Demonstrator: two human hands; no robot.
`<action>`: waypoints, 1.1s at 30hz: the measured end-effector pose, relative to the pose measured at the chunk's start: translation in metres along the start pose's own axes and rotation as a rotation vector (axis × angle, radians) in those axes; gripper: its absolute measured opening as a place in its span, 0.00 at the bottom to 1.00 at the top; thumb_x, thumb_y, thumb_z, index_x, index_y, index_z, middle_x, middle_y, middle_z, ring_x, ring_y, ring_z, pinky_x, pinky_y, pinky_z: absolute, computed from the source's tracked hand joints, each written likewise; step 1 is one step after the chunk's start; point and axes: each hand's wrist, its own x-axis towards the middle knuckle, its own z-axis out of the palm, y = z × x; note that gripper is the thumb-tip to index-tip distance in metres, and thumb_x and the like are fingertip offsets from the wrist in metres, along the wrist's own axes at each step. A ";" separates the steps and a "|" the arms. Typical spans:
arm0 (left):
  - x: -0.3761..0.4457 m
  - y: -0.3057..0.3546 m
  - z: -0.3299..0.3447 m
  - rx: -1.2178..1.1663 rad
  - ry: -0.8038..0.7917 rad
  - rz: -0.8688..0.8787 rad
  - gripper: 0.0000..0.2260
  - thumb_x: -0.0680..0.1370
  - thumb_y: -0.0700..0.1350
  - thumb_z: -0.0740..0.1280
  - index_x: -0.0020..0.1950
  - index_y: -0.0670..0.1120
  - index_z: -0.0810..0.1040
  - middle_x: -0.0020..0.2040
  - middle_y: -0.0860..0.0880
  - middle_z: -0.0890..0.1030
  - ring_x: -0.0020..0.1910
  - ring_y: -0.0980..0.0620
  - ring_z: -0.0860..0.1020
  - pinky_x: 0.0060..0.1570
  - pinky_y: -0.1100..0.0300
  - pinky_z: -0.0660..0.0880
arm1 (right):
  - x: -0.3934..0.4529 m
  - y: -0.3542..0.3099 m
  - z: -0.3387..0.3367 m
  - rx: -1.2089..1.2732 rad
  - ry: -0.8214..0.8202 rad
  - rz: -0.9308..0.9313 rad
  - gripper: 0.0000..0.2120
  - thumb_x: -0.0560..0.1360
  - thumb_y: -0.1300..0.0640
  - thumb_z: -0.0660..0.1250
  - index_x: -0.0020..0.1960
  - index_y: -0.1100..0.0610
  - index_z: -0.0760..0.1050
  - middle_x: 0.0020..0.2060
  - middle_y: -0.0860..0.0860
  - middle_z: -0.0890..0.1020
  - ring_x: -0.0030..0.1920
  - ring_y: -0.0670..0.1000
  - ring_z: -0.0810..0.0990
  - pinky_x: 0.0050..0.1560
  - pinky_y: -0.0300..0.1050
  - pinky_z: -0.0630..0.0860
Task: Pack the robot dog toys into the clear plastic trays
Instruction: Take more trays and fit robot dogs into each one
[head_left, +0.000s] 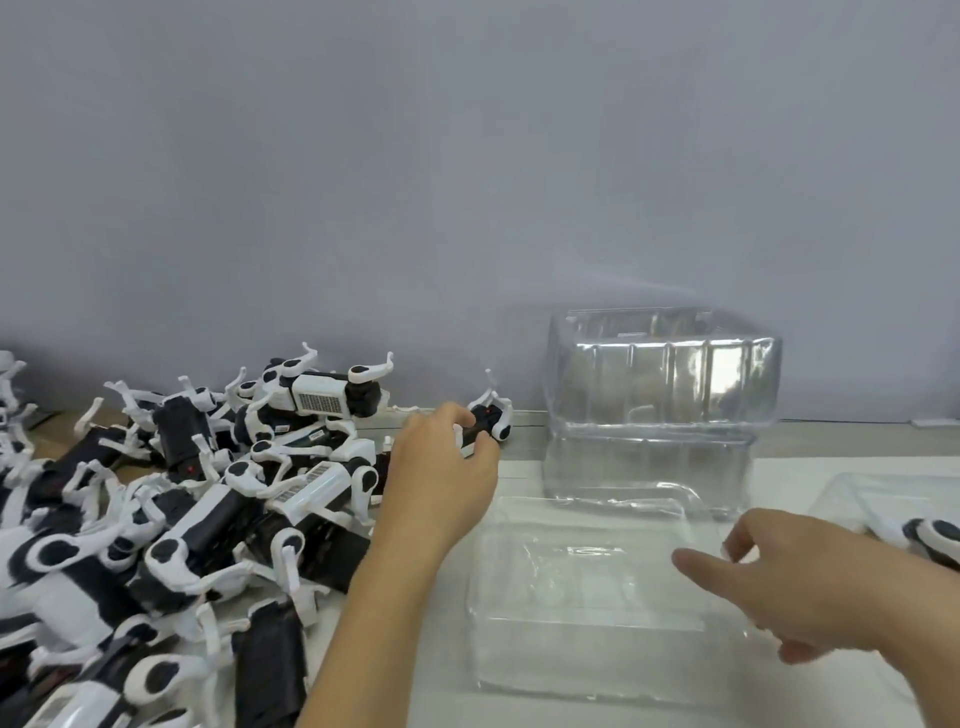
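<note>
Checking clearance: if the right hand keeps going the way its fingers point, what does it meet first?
Probably the empty clear tray: the right hand hovers at its right edge, fingers pointing left across it. Height above it is unclear.

Table (831, 447), pale top, standing against a grey wall. Lying on it: heap of black-and-white robot dog toys (171, 514) at left; clear tray (587, 597) in front; stack of clear trays (654, 410) sitting behind it.

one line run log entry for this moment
left hand: grips robot dog toy by pile | right hand: relaxed over empty clear tray | tray stack behind | phase: picking toy
</note>
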 end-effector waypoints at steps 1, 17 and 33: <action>0.006 0.002 0.002 0.089 -0.058 -0.032 0.13 0.80 0.47 0.62 0.64 0.48 0.75 0.57 0.46 0.78 0.57 0.44 0.76 0.55 0.52 0.73 | -0.001 0.001 -0.001 -0.052 0.021 -0.013 0.23 0.78 0.32 0.56 0.56 0.51 0.71 0.42 0.43 0.78 0.36 0.40 0.79 0.31 0.32 0.70; 0.066 -0.003 0.007 -0.090 0.093 -0.160 0.20 0.74 0.36 0.73 0.66 0.45 0.79 0.60 0.46 0.81 0.58 0.47 0.79 0.57 0.59 0.74 | 0.007 0.004 0.000 0.070 0.118 -0.173 0.26 0.78 0.33 0.57 0.70 0.44 0.64 0.60 0.43 0.75 0.49 0.43 0.74 0.35 0.32 0.65; -0.045 0.035 -0.066 -0.741 0.330 0.096 0.08 0.80 0.42 0.67 0.55 0.52 0.82 0.45 0.53 0.86 0.45 0.54 0.84 0.43 0.60 0.82 | -0.005 -0.054 0.025 0.529 0.526 -0.919 0.39 0.71 0.54 0.76 0.64 0.24 0.56 0.61 0.33 0.66 0.60 0.34 0.71 0.57 0.42 0.75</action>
